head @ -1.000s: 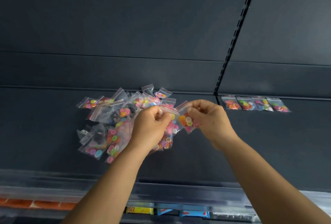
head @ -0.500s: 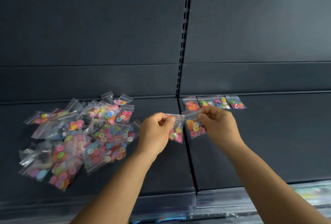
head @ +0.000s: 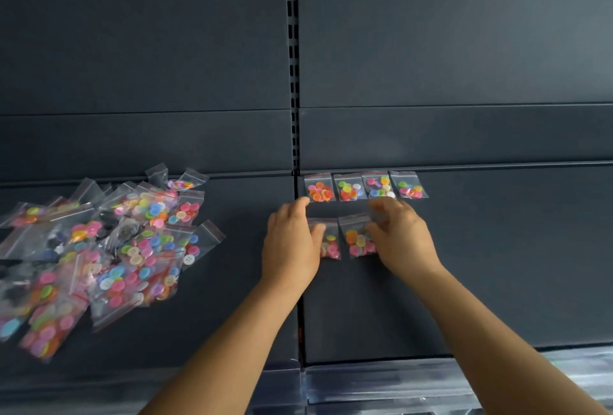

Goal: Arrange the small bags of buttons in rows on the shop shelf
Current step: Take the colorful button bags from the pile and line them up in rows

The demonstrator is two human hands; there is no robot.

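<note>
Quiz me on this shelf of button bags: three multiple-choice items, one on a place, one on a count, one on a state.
1. Where is the loose pile of bags?
A. left shelf section
B. right shelf section
C. floor

2. How many bags are in the back row?
A. two
B. four
C. seven

3. What are the two hands doing?
A. hanging idle
B. setting two bags down
C. opening a bag

Answers:
1 A, it is heaped left of the slotted upright.
2 B, four lie side by side.
3 B, the left hand and right hand each touch a bag in front of that row.

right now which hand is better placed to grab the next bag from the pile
Left, probably. The left hand is nearer the pile, which lies on the shelf to its left; the right hand is farther right, at the second-row bag.
</note>
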